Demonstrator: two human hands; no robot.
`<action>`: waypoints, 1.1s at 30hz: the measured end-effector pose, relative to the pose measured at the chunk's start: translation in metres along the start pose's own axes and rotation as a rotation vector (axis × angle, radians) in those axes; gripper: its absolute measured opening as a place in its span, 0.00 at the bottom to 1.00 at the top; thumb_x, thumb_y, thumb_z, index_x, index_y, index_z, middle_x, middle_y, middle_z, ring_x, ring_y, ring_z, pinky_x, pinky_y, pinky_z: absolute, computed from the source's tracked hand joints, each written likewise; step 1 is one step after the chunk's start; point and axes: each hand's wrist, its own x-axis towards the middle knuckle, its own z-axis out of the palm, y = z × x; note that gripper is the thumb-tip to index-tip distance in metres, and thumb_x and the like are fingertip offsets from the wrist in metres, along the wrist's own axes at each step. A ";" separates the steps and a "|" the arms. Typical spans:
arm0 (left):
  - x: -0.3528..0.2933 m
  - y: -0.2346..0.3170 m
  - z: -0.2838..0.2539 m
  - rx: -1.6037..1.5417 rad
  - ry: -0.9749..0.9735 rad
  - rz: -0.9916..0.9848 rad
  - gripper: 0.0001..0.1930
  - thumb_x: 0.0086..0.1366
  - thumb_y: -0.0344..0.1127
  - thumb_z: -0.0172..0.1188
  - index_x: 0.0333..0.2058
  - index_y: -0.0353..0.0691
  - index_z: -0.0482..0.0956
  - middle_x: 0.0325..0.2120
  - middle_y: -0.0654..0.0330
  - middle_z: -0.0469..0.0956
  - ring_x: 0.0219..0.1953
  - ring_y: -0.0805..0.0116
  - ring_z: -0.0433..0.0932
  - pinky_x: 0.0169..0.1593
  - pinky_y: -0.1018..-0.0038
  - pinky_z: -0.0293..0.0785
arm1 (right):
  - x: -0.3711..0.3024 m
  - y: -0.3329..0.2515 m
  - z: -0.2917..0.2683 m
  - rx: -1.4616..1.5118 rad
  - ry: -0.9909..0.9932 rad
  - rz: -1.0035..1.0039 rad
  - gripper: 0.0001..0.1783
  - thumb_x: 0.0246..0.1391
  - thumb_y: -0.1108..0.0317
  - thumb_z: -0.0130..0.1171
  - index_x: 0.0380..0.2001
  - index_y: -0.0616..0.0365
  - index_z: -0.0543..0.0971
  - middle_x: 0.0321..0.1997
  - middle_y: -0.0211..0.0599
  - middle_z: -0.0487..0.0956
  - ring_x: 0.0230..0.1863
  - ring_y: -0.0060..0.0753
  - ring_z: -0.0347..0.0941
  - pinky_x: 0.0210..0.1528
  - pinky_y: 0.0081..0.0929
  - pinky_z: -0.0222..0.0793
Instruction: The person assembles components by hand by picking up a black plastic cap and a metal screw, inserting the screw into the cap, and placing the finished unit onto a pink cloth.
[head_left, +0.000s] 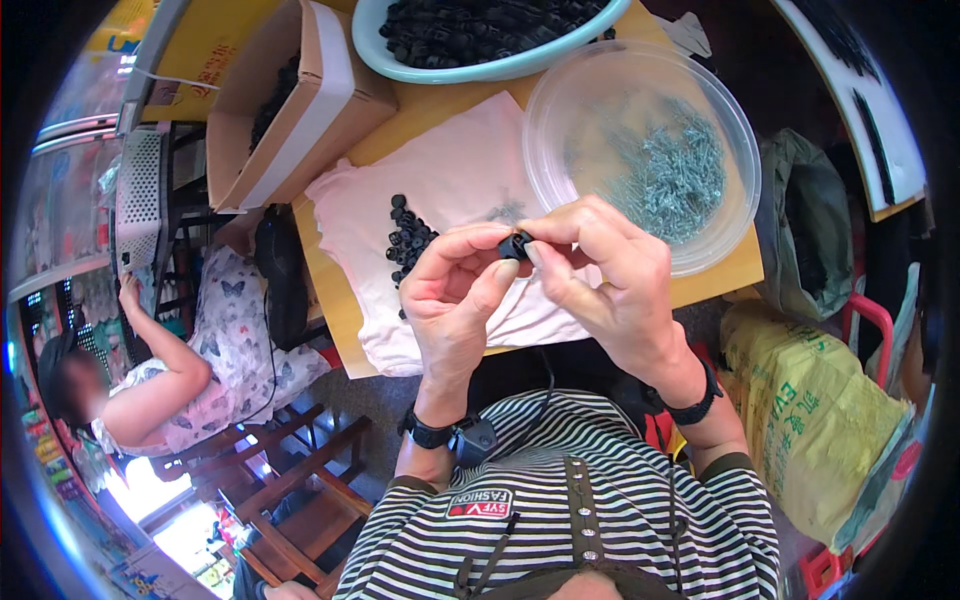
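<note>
Between the fingertips of both hands sits a small round black plastic part [515,245], held above the pale cloth. My left hand [455,280] pinches it from the left with thumb and forefinger. From the other side, the thumb and forefinger of my right hand [605,265] close on it as well. A pile of similar black parts [408,240] lies on the pink-white cloth [450,150], left of my hands. To the right, a clear round tub [560,180] holds a heap of thin silvery metal pins [675,170]. A few loose pins lie on the cloth beyond my fingers.
At the far table edge stands a light blue basin [480,70] full of black parts. An open cardboard box [300,140] with more black pieces is at the left. A yellow sack [810,400] stands right of the table; another person [170,380] sits left, near wooden chairs [300,520].
</note>
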 end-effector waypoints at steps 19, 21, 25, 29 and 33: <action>-0.037 0.010 -0.029 -0.039 -0.175 0.115 0.14 0.59 0.17 0.59 0.44 0.31 0.75 0.44 0.56 0.75 0.45 0.70 0.77 0.52 0.75 0.73 | -0.039 -0.040 0.005 0.219 -0.133 0.207 0.10 0.49 0.77 0.64 0.38 0.64 0.81 0.33 0.35 0.80 0.34 0.19 0.78 0.33 0.16 0.76; -0.047 0.012 -0.032 -0.100 -0.141 0.126 0.14 0.60 0.18 0.59 0.45 0.32 0.75 0.44 0.56 0.76 0.45 0.70 0.78 0.51 0.75 0.74 | -0.045 -0.047 0.011 0.330 -0.087 0.280 0.10 0.50 0.77 0.63 0.38 0.67 0.79 0.35 0.35 0.80 0.36 0.20 0.78 0.36 0.16 0.77; -0.059 0.020 -0.041 -0.166 -0.150 0.101 0.13 0.61 0.20 0.59 0.45 0.32 0.74 0.41 0.56 0.78 0.42 0.70 0.79 0.50 0.76 0.75 | -0.049 -0.054 0.022 0.419 -0.118 0.292 0.11 0.53 0.77 0.61 0.40 0.68 0.78 0.36 0.36 0.80 0.36 0.21 0.78 0.38 0.18 0.78; -0.068 0.027 -0.049 -0.170 -0.086 0.129 0.13 0.61 0.19 0.58 0.45 0.32 0.74 0.40 0.55 0.79 0.41 0.69 0.80 0.49 0.74 0.76 | -0.046 -0.049 0.017 0.736 -0.196 0.509 0.12 0.56 0.74 0.59 0.44 0.66 0.77 0.37 0.40 0.80 0.37 0.23 0.78 0.38 0.20 0.79; -0.075 0.030 -0.052 -0.147 -0.046 0.131 0.12 0.60 0.23 0.61 0.44 0.32 0.75 0.40 0.53 0.79 0.37 0.68 0.80 0.46 0.73 0.77 | -0.047 -0.041 0.013 1.047 -0.226 0.661 0.13 0.57 0.71 0.59 0.45 0.65 0.77 0.39 0.46 0.80 0.35 0.25 0.79 0.36 0.21 0.80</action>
